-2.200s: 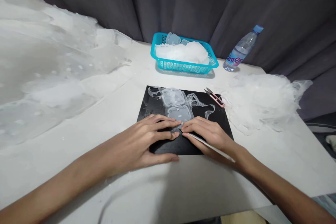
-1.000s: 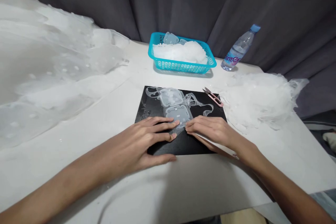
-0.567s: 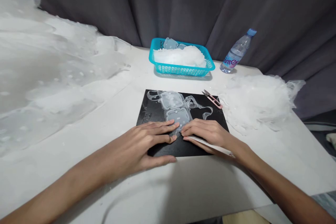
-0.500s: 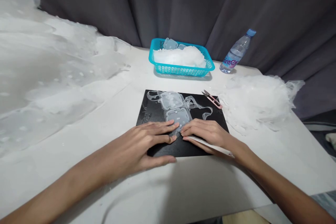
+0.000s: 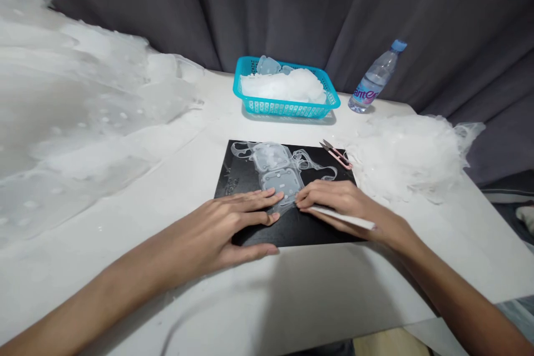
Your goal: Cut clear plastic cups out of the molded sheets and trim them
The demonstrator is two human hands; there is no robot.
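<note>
A translucent, clear-plastic-like sheet of two joined rounded panels [image 5: 281, 181] lies on a black mat [image 5: 258, 233], with thin curled strips [image 5: 321, 168] of the same material at its sides. My left hand [image 5: 240, 219] is spread flat, its fingertips pressing the lower panel's near edge. My right hand [image 5: 340, 203] is closed round a slim white-handled tool [image 5: 344, 218], held low like a pen or craft knife. Its tip is hidden by my fingers at the panel's lower right corner. Pink-handled thread snips [image 5: 337, 154] rest on the mat's far right corner.
A turquoise basket [image 5: 287, 108] of whitish translucent pieces stands at the back. Right of it is a water bottle [image 5: 373, 80]. Heaps of translucent material lie at the left [image 5: 83, 105] and right [image 5: 413, 156] on the white table [image 5: 200, 311]. A dark curtain [image 5: 271, 5] hangs behind.
My right hand has moved slightly right and up with the tool, along the panel's lower edge. My left hand stays pressed in about the same place. The view has shifted slightly.
</note>
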